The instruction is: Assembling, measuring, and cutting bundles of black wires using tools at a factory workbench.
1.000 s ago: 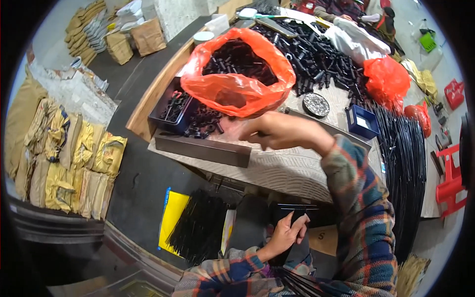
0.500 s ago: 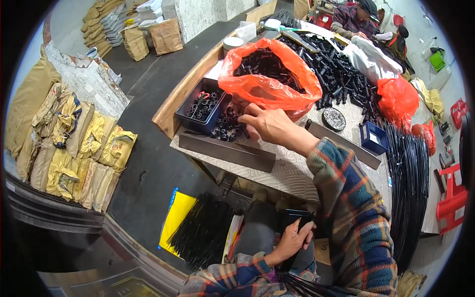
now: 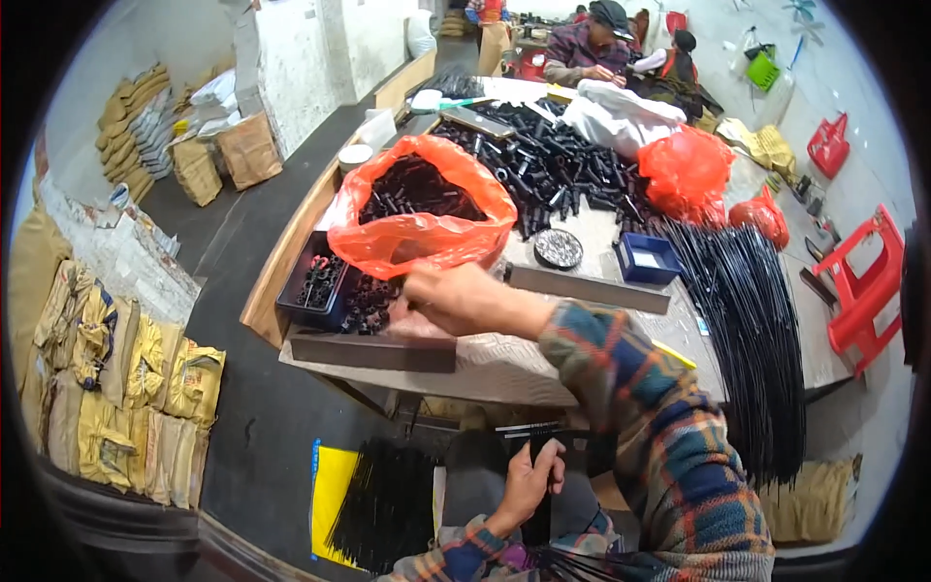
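Note:
My right hand (image 3: 441, 303) reaches over the worktable (image 3: 514, 364), at the edge of a pile of small black plastic parts (image 3: 367, 303). Motion smears its fingers, so any grip on a part is hidden. Left of the pile stands a dark blue bin (image 3: 308, 308) with more small black parts and a bit of red. Just behind, an open red plastic bag (image 3: 465, 247) is filled with black pieces. My left hand (image 3: 529, 488) stays low over my lap with its fingers curled in; what they hold is unclear. Thin black rods (image 3: 592, 565) lie across my lap by that wrist.
Metal bars (image 3: 373, 351) edge the table's front. Black tubular parts (image 3: 553, 160) heap at the back, near a round tin (image 3: 559, 249) and a small blue box (image 3: 648, 260). Long black rods (image 3: 747, 339) overhang at right, beside a red stool (image 3: 863, 291). A co-worker (image 3: 592, 48) sits beyond.
The view has tilted up and swung right, so the table sits further left and lower in it. My right hand stays by the small parts, now blurred. My left hand remains over my lap.

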A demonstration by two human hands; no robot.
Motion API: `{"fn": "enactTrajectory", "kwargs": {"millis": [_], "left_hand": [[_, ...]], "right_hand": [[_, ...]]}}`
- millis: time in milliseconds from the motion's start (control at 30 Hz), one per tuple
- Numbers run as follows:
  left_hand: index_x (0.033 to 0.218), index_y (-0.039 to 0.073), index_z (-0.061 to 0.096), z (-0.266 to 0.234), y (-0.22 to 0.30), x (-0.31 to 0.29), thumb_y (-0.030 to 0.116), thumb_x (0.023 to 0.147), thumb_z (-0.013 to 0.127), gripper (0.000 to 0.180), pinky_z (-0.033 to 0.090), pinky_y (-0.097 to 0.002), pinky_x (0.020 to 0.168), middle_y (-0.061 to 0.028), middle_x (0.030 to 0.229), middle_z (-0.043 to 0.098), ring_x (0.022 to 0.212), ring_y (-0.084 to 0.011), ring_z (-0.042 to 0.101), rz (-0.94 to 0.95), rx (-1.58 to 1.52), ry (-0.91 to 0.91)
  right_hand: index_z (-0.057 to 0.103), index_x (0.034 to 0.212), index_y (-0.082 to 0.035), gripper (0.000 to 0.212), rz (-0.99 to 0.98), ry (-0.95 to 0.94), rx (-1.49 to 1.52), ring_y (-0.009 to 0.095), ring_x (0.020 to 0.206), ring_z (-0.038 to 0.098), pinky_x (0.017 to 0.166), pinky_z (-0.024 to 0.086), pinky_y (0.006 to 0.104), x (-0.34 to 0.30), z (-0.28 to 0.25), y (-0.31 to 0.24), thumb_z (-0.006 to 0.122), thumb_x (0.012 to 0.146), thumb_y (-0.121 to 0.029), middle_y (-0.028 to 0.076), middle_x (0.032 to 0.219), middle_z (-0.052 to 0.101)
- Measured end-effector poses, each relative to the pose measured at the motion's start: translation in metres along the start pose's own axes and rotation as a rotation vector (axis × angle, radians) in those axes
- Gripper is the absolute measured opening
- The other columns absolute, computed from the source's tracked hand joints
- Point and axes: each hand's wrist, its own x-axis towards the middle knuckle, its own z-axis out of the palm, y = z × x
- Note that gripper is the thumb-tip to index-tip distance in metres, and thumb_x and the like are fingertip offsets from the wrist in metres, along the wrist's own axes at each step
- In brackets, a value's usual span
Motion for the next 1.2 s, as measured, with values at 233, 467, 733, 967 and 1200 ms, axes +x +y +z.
{"fn": "enactTrajectory", "kwargs": {"millis": [233,467,733,967,1200], "left_hand": [[0.094,0.005,0.039,0.009,0.001,0.006,0.041,0.096,0.021,0.04,0.045,-0.027,0.047,-0.0196,0.078,0.061,0.051,-0.0215,0.057,0.055,-0.046,-0.012],[0.104,0.008,0.033,0.025,-0.005,0.003,0.033,0.097,0.024,0.028,0.053,-0.0322,0.06,-0.0278,0.105,0.056,0.072,-0.0322,0.065,0.074,-0.009,-0.088],[0.098,0.006,0.033,0.039,-0.008,-0.005,0.026,0.097,0.03,0.021,0.055,-0.0314,0.067,-0.0279,0.106,0.055,0.081,-0.0311,0.064,0.096,0.023,-0.093],[0.1,0.006,0.033,0.047,-0.019,-0.013,0.023,0.094,0.039,0.019,0.056,-0.0372,0.065,-0.0297,0.107,0.054,0.079,-0.0346,0.064,0.214,0.091,-0.084],[0.108,0.007,0.028,0.052,-0.018,-0.021,0.022,0.093,0.042,0.025,0.056,-0.0408,0.068,-0.032,0.109,0.052,0.079,-0.0367,0.064,0.235,0.09,-0.128]], "right_hand": [[0.057,0.111,-0.004,0.032,0.731,-0.122,0.883,0.007,0.077,0.055,0.066,0.044,0.0216,-0.125,-0.09,-0.047,0.062,0.08,-0.005,0.001,0.09,0.059],[0.06,0.11,-0.005,0.034,0.966,0.123,1.033,0.002,0.06,0.044,0.049,0.034,0.0166,-0.205,-0.074,-0.086,0.066,0.078,-0.014,-0.002,0.079,0.056],[0.062,0.103,-0.003,0.028,1.015,0.328,1.274,-0.001,0.051,0.039,0.043,0.027,0.015,-0.233,-0.057,-0.101,0.065,0.079,-0.016,-0.005,0.068,0.054],[0.064,0.092,-0.003,0.024,1.013,0.389,1.338,0.001,0.046,0.038,0.04,0.027,0.0157,-0.239,-0.062,-0.104,0.067,0.078,-0.021,-0.004,0.062,0.052],[0.064,0.088,-0.002,0.021,1.002,0.329,1.377,0.001,0.05,0.042,0.043,0.03,0.0155,-0.234,-0.059,-0.108,0.068,0.076,-0.019,-0.002,0.067,0.056]]}}
